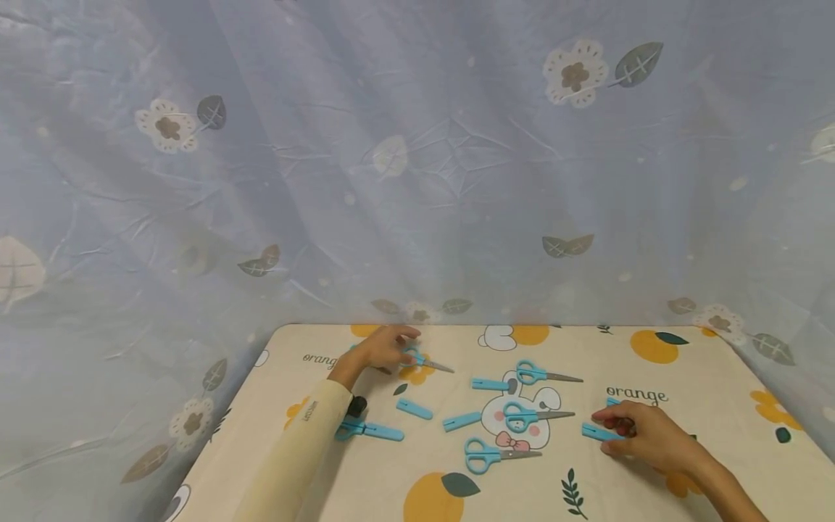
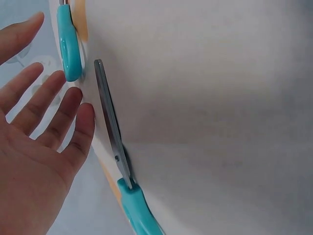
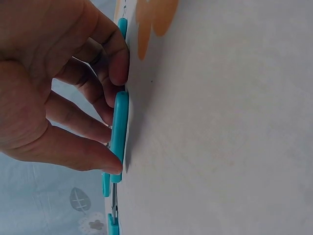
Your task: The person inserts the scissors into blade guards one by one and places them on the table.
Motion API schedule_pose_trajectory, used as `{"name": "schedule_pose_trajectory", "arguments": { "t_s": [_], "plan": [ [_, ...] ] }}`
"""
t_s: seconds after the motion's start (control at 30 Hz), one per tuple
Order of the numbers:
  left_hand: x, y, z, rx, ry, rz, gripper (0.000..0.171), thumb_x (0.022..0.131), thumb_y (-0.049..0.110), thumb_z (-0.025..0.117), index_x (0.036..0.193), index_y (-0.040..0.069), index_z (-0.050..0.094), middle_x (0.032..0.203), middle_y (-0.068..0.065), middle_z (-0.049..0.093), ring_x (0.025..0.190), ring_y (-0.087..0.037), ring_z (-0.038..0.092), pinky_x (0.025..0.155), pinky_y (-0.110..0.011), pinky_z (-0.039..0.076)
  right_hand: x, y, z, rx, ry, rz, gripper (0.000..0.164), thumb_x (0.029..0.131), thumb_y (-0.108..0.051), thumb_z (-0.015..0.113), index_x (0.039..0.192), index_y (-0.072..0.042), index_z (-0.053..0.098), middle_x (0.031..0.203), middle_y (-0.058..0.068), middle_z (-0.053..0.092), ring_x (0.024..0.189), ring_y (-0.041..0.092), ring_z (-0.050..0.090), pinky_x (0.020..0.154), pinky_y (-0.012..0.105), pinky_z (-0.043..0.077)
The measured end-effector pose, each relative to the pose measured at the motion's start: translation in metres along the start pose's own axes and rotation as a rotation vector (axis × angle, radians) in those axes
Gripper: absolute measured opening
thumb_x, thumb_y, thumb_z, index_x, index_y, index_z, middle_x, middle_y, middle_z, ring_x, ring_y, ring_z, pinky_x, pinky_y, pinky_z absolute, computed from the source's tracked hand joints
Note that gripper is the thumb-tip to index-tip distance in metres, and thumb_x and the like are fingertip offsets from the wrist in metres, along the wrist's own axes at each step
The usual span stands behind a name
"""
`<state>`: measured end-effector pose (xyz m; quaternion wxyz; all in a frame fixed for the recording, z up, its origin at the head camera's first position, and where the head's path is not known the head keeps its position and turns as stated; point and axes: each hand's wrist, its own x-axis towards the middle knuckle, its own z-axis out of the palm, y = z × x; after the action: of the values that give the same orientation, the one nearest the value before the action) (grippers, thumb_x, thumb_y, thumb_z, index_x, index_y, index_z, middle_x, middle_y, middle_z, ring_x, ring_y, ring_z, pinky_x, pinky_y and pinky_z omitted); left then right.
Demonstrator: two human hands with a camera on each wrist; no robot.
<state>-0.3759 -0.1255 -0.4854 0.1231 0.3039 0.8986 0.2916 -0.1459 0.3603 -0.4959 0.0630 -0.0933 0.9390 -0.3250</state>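
Over the table's back left, my left hand (image 1: 390,346) hovers with fingers loosely spread, holding nothing. Its fingertips are near the blue handle (image 2: 72,44) of one pair of scissors (image 1: 438,365). Beneath that hand lies another pair of scissors (image 2: 113,132), partly hidden by the hand in the head view. At the right, my right hand (image 1: 655,438) pinches a blue blade cover (image 3: 120,132) between thumb and fingers, low over the cloth. A second blue cover (image 1: 613,401) lies just behind it, partly hidden by the fingers.
Between the hands lie uncovered blue scissors (image 1: 483,455) with blades pointing right. Loose blue covers (image 1: 414,409) are left of them. By the left forearm rests a pair of scissors in its cover (image 1: 383,432). A patterned cloth (image 1: 515,500) covers the table; a curtain (image 1: 417,217) hangs behind.
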Motion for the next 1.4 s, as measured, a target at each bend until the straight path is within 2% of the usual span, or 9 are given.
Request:
{"name": "schedule_pose_trajectory", "arguments": {
  "t_s": [0.23,0.37,0.5,0.67,0.8,1.03,1.23,1.4],
  "plan": [
    [0.004,-0.001,0.005,0.006,-0.006,-0.043,0.059,0.092,0.022,0.087,0.146,0.01,0.066,0.145,-0.008,0.067,0.133,-0.033,0.061,0.113,-0.052,0.052,0.002,-0.002,0.003,-0.003,-0.002,0.032,0.048,0.082,-0.024,0.094,0.124,-0.007,0.077,0.116,0.0,0.076,0.088,0.0,0.059,0.076,0.02,0.053],
    [0.006,-0.001,0.006,0.043,-0.005,-0.022,0.057,0.089,0.02,0.089,0.142,0.008,0.069,0.139,-0.009,0.069,0.126,-0.031,0.062,0.109,-0.052,0.053,0.003,-0.002,0.005,-0.008,-0.002,0.044,0.047,0.082,-0.023,0.094,0.124,-0.007,0.078,0.114,-0.001,0.075,0.088,0.0,0.059,0.075,0.02,0.053],
    [0.006,-0.001,0.006,0.065,-0.015,0.011,0.056,0.089,0.016,0.087,0.141,0.004,0.069,0.136,-0.013,0.068,0.124,-0.032,0.062,0.109,-0.051,0.053,0.003,-0.001,0.007,-0.008,0.01,0.019,0.045,0.083,-0.021,0.093,0.123,-0.006,0.078,0.109,-0.002,0.073,0.084,0.0,0.057,0.072,0.021,0.051],
    [0.007,0.0,0.007,0.059,-0.026,-0.008,0.055,0.09,0.015,0.086,0.141,0.005,0.07,0.135,-0.013,0.063,0.122,-0.03,0.06,0.109,-0.05,0.052,0.001,0.0,0.008,-0.02,0.03,-0.008,0.042,0.084,-0.02,0.092,0.121,-0.007,0.08,0.102,-0.003,0.069,0.081,0.001,0.053,0.07,0.021,0.049],
    [0.008,0.0,0.008,0.059,-0.023,-0.022,0.051,0.09,0.013,0.085,0.138,0.006,0.072,0.132,-0.011,0.061,0.12,-0.028,0.059,0.108,-0.05,0.052,0.0,-0.002,0.01,-0.034,0.042,0.003,0.038,0.084,-0.02,0.092,0.119,-0.01,0.081,0.099,-0.003,0.067,0.081,0.002,0.053,0.07,0.021,0.048],
    [0.011,-0.001,0.01,0.109,-0.022,0.023,0.045,0.09,0.012,0.084,0.134,0.005,0.074,0.13,-0.011,0.065,0.118,-0.025,0.061,0.109,-0.047,0.053,0.0,-0.003,0.011,-0.043,0.076,-0.01,0.03,0.085,-0.017,0.091,0.113,-0.011,0.084,0.092,-0.003,0.063,0.076,0.003,0.049,0.065,0.021,0.042],
    [0.009,0.003,0.011,0.122,-0.017,0.007,0.042,0.089,0.013,0.084,0.129,0.006,0.076,0.123,-0.01,0.062,0.11,-0.023,0.059,0.104,-0.047,0.053,-0.001,-0.003,0.013,-0.047,0.097,-0.019,0.026,0.085,-0.015,0.091,0.11,-0.012,0.084,0.09,-0.003,0.062,0.075,0.001,0.047,0.064,0.021,0.041],
    [0.009,0.004,0.013,0.171,-0.017,0.005,0.034,0.09,0.016,0.084,0.123,0.008,0.078,0.117,-0.007,0.065,0.104,-0.02,0.058,0.1,-0.045,0.053,-0.002,-0.003,0.014,-0.052,0.103,-0.016,0.024,0.086,-0.014,0.09,0.109,-0.013,0.085,0.088,-0.003,0.059,0.074,0.002,0.045,0.064,0.021,0.039]
  ]
}}
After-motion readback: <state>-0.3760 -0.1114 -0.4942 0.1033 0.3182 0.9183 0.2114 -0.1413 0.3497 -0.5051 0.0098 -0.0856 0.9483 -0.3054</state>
